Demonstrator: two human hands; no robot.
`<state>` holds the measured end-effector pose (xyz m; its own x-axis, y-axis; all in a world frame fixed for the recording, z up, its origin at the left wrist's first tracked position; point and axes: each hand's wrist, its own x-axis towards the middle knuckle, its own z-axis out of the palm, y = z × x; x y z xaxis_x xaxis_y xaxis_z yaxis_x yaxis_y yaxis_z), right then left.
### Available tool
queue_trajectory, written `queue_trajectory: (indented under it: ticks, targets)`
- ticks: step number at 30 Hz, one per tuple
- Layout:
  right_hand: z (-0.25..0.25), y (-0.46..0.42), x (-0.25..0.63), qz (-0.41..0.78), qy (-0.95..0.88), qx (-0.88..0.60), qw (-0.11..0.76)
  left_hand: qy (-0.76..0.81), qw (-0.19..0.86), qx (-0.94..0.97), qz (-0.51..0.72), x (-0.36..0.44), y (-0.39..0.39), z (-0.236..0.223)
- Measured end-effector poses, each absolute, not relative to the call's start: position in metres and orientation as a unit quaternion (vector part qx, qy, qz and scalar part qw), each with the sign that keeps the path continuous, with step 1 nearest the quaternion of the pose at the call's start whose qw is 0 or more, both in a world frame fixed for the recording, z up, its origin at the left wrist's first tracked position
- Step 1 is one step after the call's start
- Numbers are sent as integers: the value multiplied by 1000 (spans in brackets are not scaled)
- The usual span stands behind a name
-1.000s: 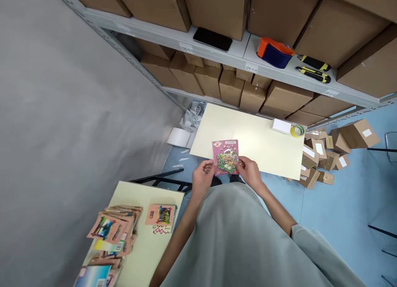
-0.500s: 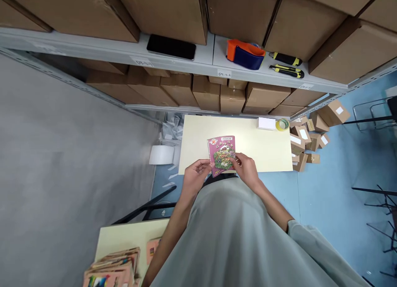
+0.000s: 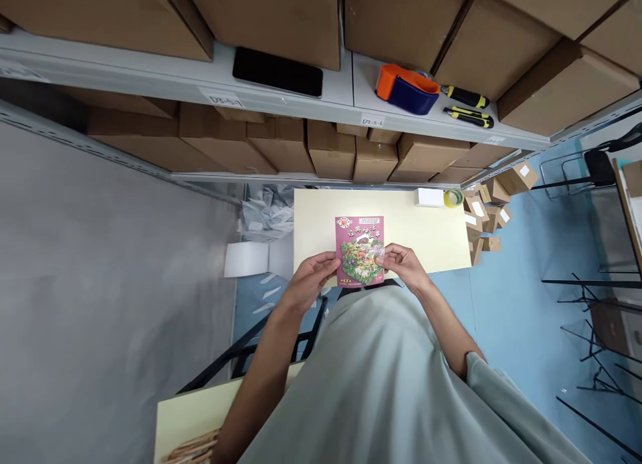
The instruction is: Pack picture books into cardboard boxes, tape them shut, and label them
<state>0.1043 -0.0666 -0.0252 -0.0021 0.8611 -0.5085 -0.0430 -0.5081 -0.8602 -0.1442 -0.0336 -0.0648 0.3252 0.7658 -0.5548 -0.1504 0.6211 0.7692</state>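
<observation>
A pink-purple booklet (image 3: 360,251) with a garden picture and printed characters on its cover is held up in front of my body, over the near edge of the cream table (image 3: 411,240). My left hand (image 3: 315,277) pinches its left edge, thumb on the cover and fingers behind. On the opposite edge, my right hand (image 3: 404,265) grips it the same way. The cover faces me and looks nearly upright. The fingertips behind the booklet are hidden.
At the table's back right are a white box (image 3: 430,197) and a tape roll (image 3: 454,197). The shelf above carries a black phone (image 3: 277,71), an orange-blue tape dispenser (image 3: 407,89), cutters (image 3: 470,116) and cartons. More cartons (image 3: 494,193) lie on the floor at right. Papers (image 3: 193,447) are stacked lower left.
The booklet has gone from slightly tilted, with a lower part showing askew, to straight and squared. My hands have moved slightly apart along its edges. The head view has shifted a little.
</observation>
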Motion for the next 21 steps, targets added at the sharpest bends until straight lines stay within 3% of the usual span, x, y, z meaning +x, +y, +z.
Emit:
queue_trajectory:
  ticks: [7,14,21]
  targets:
    - [-35,-58,105,450,-466,-701,298,566,649,375,343,-130,-40,-63]
    - [-7,-59,103,444,-541,-649,298,632,530,407,393,-121,-41,-62]
    - [-4,-47,126,424,-608,-601,299,604,512,461,400,-117,-34,-40]
